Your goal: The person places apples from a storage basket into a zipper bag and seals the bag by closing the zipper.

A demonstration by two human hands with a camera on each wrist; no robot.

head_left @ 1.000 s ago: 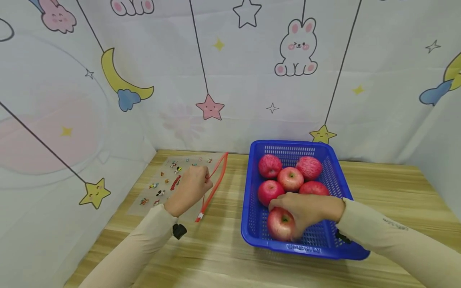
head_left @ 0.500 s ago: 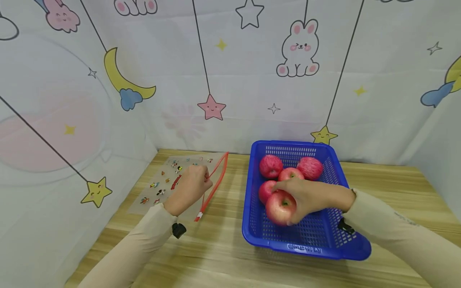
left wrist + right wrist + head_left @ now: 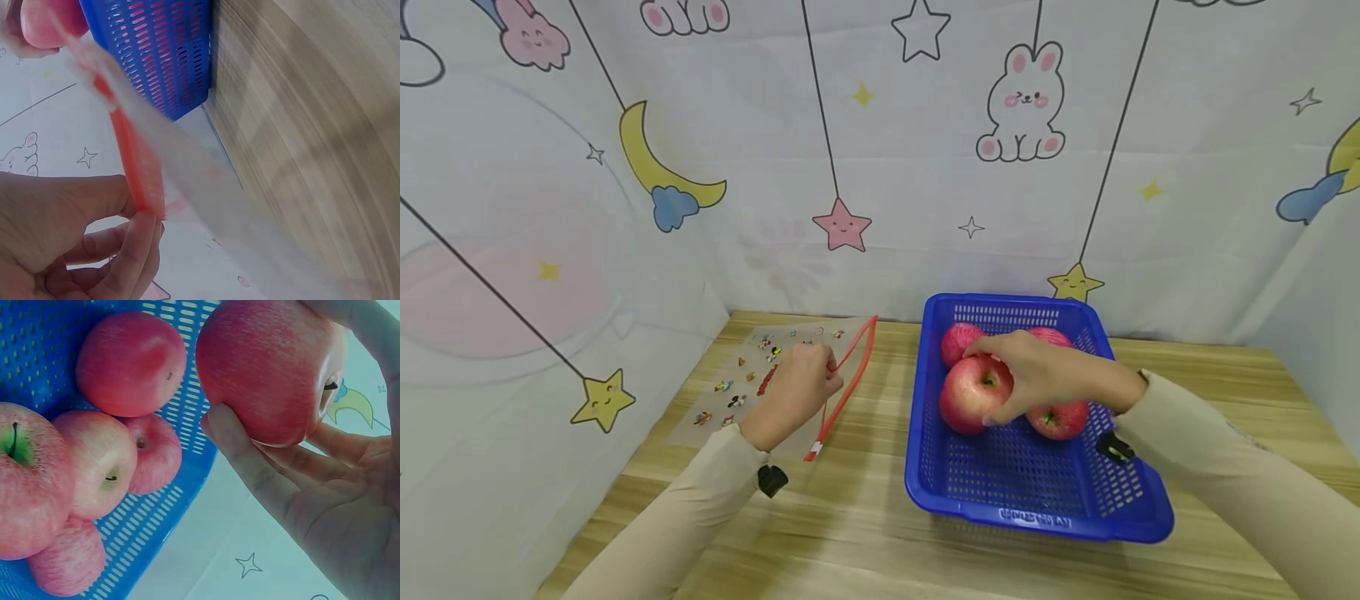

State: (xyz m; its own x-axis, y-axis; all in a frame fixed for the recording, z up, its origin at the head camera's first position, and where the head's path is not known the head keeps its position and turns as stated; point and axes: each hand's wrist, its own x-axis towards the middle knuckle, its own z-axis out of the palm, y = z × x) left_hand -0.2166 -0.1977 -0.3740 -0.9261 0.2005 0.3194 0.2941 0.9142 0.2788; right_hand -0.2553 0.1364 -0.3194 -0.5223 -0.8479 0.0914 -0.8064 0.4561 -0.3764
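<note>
My right hand [image 3: 1037,371] grips a red apple [image 3: 973,396], fingers and thumb spread round its sides, above the blue basket [image 3: 1041,521]. In the right wrist view the held apple [image 3: 269,369] is up off the others, its stem facing the palm. Several more apples [image 3: 131,362] lie in the basket below. My left hand [image 3: 801,383] pinches the red zip edge [image 3: 140,169] of a clear plastic zip bag [image 3: 730,408] between thumb and fingers. The bag bears small cartoon prints, and its mouth side faces the basket.
A wooden table [image 3: 850,525] carries both bag and basket, with a strip of bare wood between them. Behind and at the left hangs a white cloth [image 3: 895,167] printed with stars, a moon and a rabbit.
My right hand has lifted the apple from the near part of the basket and carried it up and slightly left. My left hand has stayed on the bag's edge.
</note>
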